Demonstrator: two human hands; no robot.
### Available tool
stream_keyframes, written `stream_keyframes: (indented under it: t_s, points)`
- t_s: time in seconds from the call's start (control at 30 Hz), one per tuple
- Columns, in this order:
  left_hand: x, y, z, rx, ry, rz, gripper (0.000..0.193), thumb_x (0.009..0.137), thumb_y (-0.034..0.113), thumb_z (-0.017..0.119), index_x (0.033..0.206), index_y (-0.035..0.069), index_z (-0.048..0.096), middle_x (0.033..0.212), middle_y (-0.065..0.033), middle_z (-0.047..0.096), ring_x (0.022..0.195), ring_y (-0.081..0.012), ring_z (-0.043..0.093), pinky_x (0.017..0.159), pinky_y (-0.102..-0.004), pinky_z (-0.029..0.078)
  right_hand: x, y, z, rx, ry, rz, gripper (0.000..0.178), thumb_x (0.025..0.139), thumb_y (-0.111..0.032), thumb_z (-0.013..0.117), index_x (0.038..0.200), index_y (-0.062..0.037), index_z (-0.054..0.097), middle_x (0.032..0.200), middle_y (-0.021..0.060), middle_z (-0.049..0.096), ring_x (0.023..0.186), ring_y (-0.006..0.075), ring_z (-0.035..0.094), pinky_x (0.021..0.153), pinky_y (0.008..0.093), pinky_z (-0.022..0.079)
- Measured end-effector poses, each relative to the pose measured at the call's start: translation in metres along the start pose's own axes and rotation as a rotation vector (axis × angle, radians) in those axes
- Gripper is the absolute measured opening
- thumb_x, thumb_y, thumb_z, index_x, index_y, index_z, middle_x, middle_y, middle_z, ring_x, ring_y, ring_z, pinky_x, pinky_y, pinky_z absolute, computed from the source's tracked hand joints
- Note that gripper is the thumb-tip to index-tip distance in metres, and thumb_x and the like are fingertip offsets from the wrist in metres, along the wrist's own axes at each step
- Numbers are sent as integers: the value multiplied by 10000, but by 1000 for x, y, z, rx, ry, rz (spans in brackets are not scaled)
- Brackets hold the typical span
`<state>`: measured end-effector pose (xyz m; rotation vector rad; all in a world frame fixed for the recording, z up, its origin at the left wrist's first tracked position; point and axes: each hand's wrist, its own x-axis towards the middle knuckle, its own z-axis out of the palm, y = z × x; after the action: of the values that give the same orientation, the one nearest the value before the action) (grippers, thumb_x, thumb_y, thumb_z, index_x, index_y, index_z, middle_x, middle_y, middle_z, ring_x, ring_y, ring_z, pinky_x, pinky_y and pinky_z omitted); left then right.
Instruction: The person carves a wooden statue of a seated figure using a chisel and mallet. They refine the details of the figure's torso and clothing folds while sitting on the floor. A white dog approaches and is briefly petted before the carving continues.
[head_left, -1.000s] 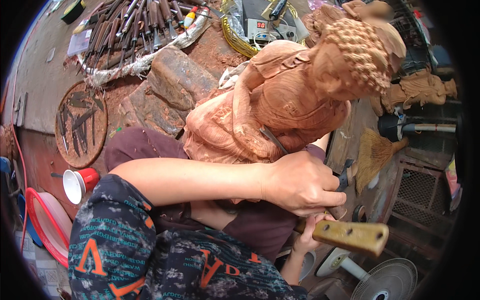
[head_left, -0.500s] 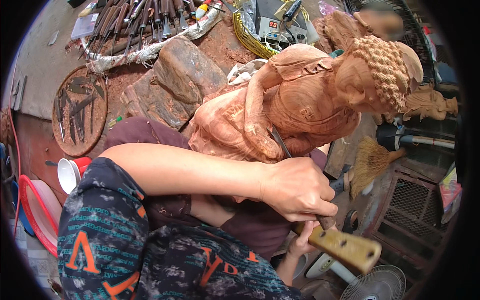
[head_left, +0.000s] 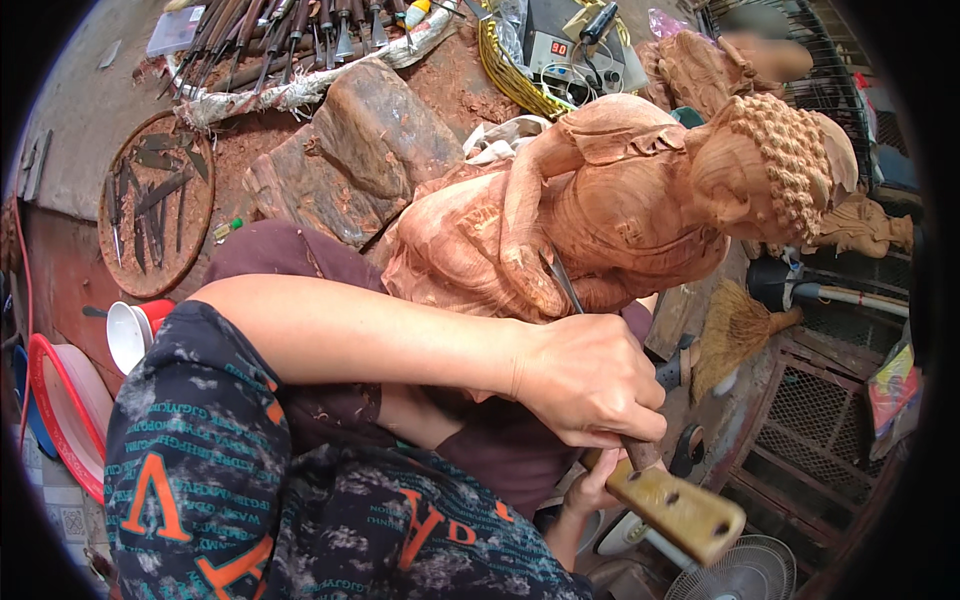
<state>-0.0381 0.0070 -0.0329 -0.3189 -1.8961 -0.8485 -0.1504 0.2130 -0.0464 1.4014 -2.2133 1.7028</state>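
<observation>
A carved wooden statue (head_left: 625, 215) with a curly-haired head lies tilted across my lap, its head toward the right. My left arm reaches across in front of it, and my left hand (head_left: 590, 380) is closed around a carving chisel (head_left: 566, 285). The chisel's blade meets the wood beside the statue's forearm and hand. Below, my right hand (head_left: 590, 488) grips a flat yellowish wooden mallet (head_left: 685, 512) with dark holes. The mallet's face is at the butt of the chisel handle; whether they touch I cannot tell. Part of the right hand is hidden behind the mallet.
Many chisels (head_left: 300, 35) lie inside a white-wrapped ring. A round tray (head_left: 203, 215) of blades, a rough wood block (head_left: 370, 140) and a control box (head_left: 560, 50) stand nearby. At right are a straw broom (head_left: 735, 335) and a fan (head_left: 750, 572).
The mallet has shifted slightly left relative to the frame. The view has moved a little; my left hand stays on the chisel, its blade at about the same spot.
</observation>
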Motion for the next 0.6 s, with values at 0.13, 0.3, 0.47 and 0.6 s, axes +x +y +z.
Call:
stream_keyframes:
  t_s: [0.13,0.3,0.47,0.6]
  points:
    - [-3,-1,1,17,-7,9,236,734,253,685,863,94,567,652,-8,453,564,-184,552,443,-330,415,0,8,-11,-518,-250,-92,329,779,-54,622,1041,-34,424,979,93,434,872,201,491,820,345,430]
    - [-5,1,0,14,16,25,234,730,266,683,825,103,544,646,-5,441,555,-179,548,432,-321,410,-2,7,-14,-435,-321,12,348,793,-14,638,1064,-29,420,1003,93,447,875,183,494,820,326,424]
    - [-3,-2,-14,151,12,59,211,724,264,648,760,113,504,621,11,434,560,-163,547,437,-312,409,-7,6,-4,-191,-120,-25,331,836,-128,635,1050,-37,399,935,87,457,804,198,503,742,347,438]
    - [15,13,-4,275,70,170,167,763,254,575,733,112,493,618,-1,502,562,-179,560,450,-308,440,-4,-10,3,-94,-84,26,476,819,-109,668,1191,10,395,1064,118,521,954,215,538,860,356,445]
